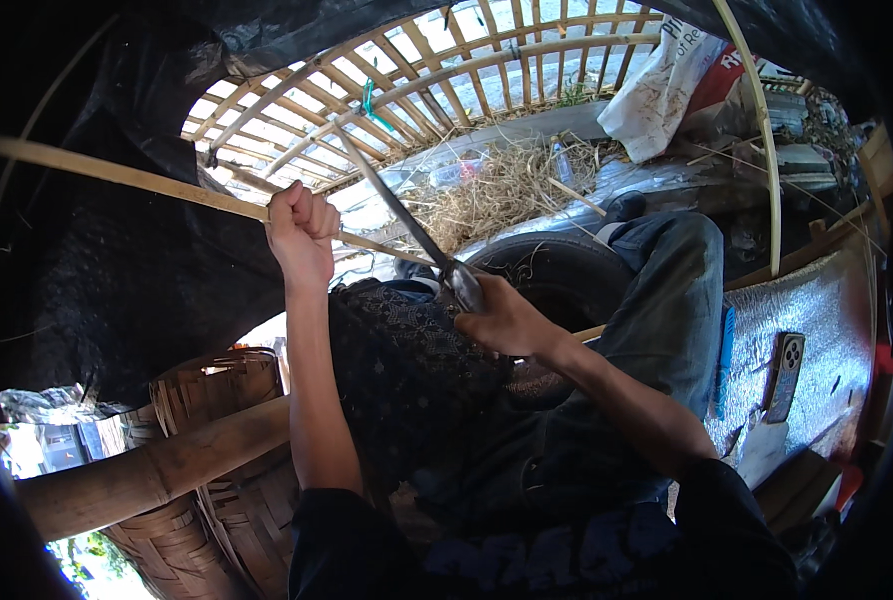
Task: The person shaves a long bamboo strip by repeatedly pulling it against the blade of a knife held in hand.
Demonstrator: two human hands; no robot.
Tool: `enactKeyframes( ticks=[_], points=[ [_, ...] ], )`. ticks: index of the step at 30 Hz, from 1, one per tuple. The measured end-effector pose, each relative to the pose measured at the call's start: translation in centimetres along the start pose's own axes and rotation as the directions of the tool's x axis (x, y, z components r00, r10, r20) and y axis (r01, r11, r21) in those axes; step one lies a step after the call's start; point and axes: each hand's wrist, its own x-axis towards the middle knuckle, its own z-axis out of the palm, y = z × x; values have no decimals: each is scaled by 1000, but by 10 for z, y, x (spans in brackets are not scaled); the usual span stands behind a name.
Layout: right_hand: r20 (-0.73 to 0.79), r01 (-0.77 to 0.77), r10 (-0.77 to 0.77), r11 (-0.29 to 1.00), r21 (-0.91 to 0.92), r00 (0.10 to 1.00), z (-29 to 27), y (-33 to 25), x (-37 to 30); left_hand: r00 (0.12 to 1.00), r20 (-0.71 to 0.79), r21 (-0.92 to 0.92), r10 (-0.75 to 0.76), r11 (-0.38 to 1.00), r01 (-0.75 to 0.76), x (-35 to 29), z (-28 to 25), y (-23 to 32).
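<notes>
My left hand (pixel 305 238) is closed in a fist around a long, pale bamboo strip (pixel 132 182). One end of the strip sticks out far to the left; the other slopes down to the right, passing by the knife. In my right hand (pixel 512 322) is a long-bladed knife (pixel 399 207), gripped by its handle, with the blade pointing up and to the left. The strip meets the knife near the base of the blade; whether the edge touches it I cannot tell. A dark patterned cloth (pixel 417 350) covers my lap, beneath both hands.
Dry shavings (pixel 477 205) lie ahead, before a bamboo-slat fence (pixel 437 75). A black tyre (pixel 552 265) rests by my jeans-clad leg. A dirty white sack (pixel 657 100) is at far right. A phone (pixel 785 375) lies on silvery sheeting. A thick bamboo pole (pixel 157 465) crosses woven baskets at lower left.
</notes>
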Motion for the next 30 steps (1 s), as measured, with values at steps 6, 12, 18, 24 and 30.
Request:
enactKeyframes(
  ticks=[6, 12, 18, 24, 30],
  points=[
    [-4, 106, -107, 978, 182, 994, 5, -15, -9, 1000, 3, -14, 7, 1000, -7, 0, 7, -2],
    [-38, -30, 28, 999, -31, 999, 6, 16, 10, 999, 10, -56, -39, 998, 39, 2, 11, -3],
    [-372, 434, -451, 891, -134, 812, 23, 6, -3, 1000, 23, 22, -1, 1000, 1, 3, 17, -4],
    [-80, -49, 36, 986, -157, 996, 6, 45, 7, 996, 37, -7, -86, 996, 87, 7, 18, -5],
    [-341, 481, -526, 851, -212, 779, 23, 13, 3, 998, 45, 95, -43, 995, 39, 3, 24, -3]
  ],
)
